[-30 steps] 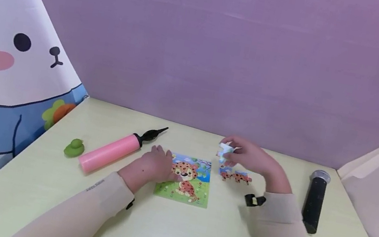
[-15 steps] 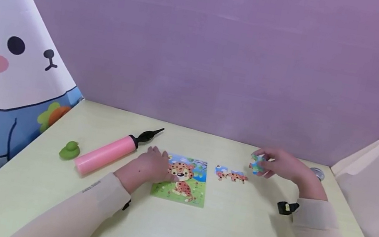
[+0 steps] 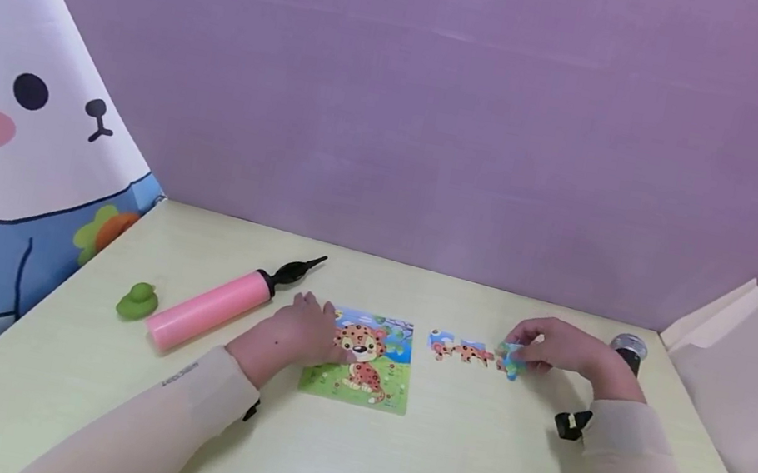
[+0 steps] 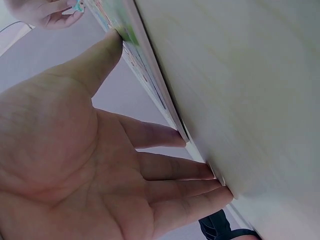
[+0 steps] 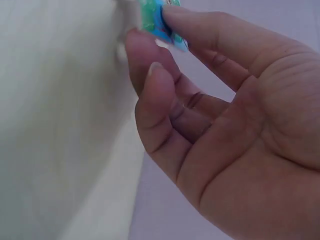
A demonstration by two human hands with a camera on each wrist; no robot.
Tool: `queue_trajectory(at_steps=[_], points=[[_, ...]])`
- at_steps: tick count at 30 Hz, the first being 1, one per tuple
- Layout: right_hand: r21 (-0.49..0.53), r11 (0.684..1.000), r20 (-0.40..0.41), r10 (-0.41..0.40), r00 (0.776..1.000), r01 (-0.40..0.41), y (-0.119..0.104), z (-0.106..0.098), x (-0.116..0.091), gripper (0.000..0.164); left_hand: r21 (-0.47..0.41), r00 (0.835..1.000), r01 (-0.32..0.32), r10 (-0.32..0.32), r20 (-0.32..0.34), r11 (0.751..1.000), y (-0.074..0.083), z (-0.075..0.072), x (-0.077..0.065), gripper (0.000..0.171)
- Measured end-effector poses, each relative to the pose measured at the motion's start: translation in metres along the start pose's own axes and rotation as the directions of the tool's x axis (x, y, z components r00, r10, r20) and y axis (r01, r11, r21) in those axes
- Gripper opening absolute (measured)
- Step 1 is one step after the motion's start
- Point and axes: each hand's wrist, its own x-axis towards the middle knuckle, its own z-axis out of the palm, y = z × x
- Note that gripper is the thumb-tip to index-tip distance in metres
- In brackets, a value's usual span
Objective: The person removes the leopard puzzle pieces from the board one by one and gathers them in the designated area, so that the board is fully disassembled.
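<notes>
A square puzzle board with a spotted cub on grass lies mid-table. My left hand rests at its left side, thumb over the board's face and the other fingers fairly straight, their tips at its edge and the table. To the right of the board, two loose puzzle pieces with blue sky and spotted fur lie in a row. At the right end of that row my right hand pinches a blue-green puzzle piece between thumb and fingers, low over the tabletop. The right wrist view shows this piece tilted.
Left of the board lies a pink hand pump with a black nozzle, beside a green toy duck. A black microphone stands out behind my right wrist, partly covered. A purple backdrop closes off the far table edge.
My right hand has moved right with the puzzle piece, then lowered it to the end of the row of pieces. My left hand has stayed on the board.
</notes>
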Motion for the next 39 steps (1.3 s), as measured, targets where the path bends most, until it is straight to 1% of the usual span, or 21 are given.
queue_trajectory(at_steps=[3,7,14,17,26,31,34,36,39], points=[[0.016,1.000,0.003,0.019,1.000,-0.020,0.004,0.002,0.003,0.022,0.006,1.000,0.004,-0.004,0.002,1.000,0.000,0.001,0.001,0.105],[0.020,1.000,-0.001,0.022,1.000,-0.022,0.008,0.003,0.005,0.025,0.010,1.000,0.010,-0.010,0.003,1.000,0.000,0.001,0.001,0.105],[0.037,0.999,0.005,0.022,1.000,-0.022,0.007,0.005,0.007,0.027,0.013,1.000,0.024,-0.024,0.007,1.000,0.001,0.001,0.002,0.106],[0.035,0.999,0.009,0.018,1.000,-0.019,0.006,0.006,0.007,0.027,0.015,1.000,0.027,-0.027,0.008,1.000,0.001,0.001,0.002,0.106],[0.012,0.998,-0.004,0.062,0.998,-0.062,0.004,0.008,0.008,0.027,0.009,1.000,0.018,-0.018,0.006,1.000,0.002,0.000,0.000,0.105],[-0.006,0.998,-0.006,0.064,0.998,-0.064,0.002,0.008,0.007,0.027,0.013,1.000,0.017,-0.017,0.006,1.000,0.002,-0.001,-0.002,0.104],[-0.040,0.998,-0.026,0.056,0.998,-0.057,-0.002,0.008,0.004,0.026,0.016,1.000,0.012,-0.012,0.007,1.000,0.002,-0.002,-0.001,0.103],[-0.071,0.997,-0.048,0.040,0.998,-0.043,-0.007,0.007,0.003,0.024,0.018,1.000,0.010,-0.010,0.009,1.000,0.002,-0.002,-0.001,0.103],[-0.118,0.993,-0.087,0.014,0.996,-0.024,-0.021,0.007,0.001,0.022,0.014,1.000,0.007,-0.007,0.014,1.000,0.002,-0.003,-0.001,0.104]])
